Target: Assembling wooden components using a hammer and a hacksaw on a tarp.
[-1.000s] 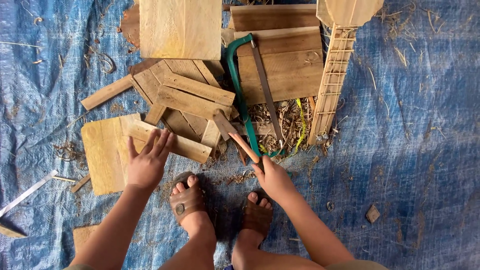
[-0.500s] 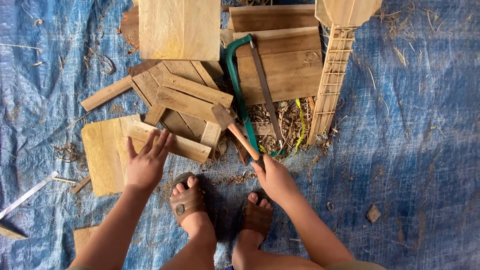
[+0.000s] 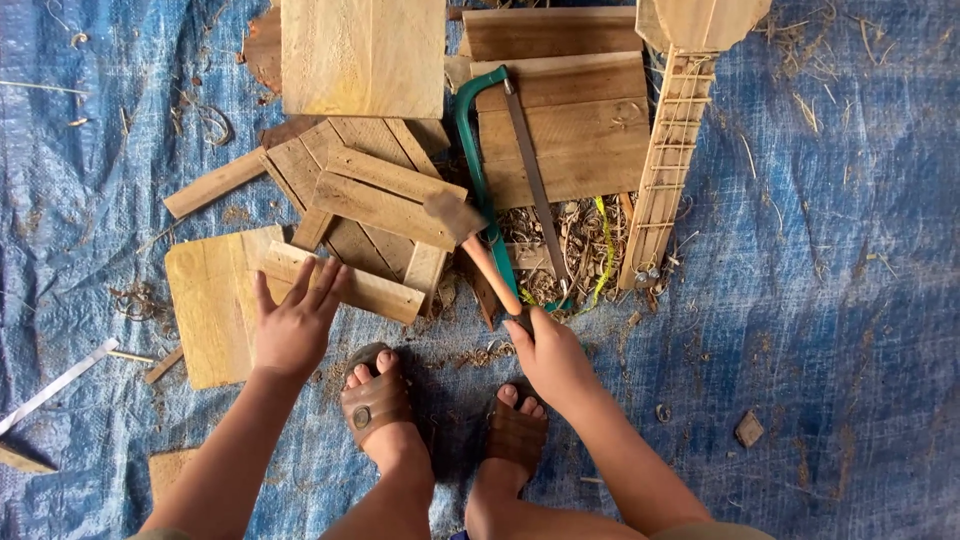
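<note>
- Where the blue tarp (image 3: 850,300) runs out far to the left of the left hand, a pale flat strip (image 3: 55,385) lies slanted, with loose shavings scattered near it.
- Just left of the left hand lies a square plywood offcut (image 3: 205,305), flat on the tarp, its right edge tucked under a narrow wooden slat (image 3: 340,283).
- The left hand (image 3: 293,328) is released and spread, all 5 fingers fanned, palm down; its fingertips lie over the near edge of that slat, though I cannot tell whether they press on it.
- Beyond the left hand sits a pile of short boards (image 3: 370,195), overlapping at angles, with a wide pale plank (image 3: 362,55) further off.
- Between the 2 hands, nearer the body, 2 feet in brown sandals (image 3: 375,405) rest on the tarp.
- The right hand (image 3: 552,358) is clenched around the lower end of a hammer (image 3: 478,250); the wooden handle slants up and left, and the head hangs over the board pile, blurred.
- Beside the handle lies a green-framed hacksaw (image 3: 480,160), running away from the right hand, its blade on the right side over stacked planks (image 3: 565,130).
- Right of the right hand and further off, an unfinished wooden instrument neck (image 3: 665,175) with fret lines lies lengthwise.
</note>
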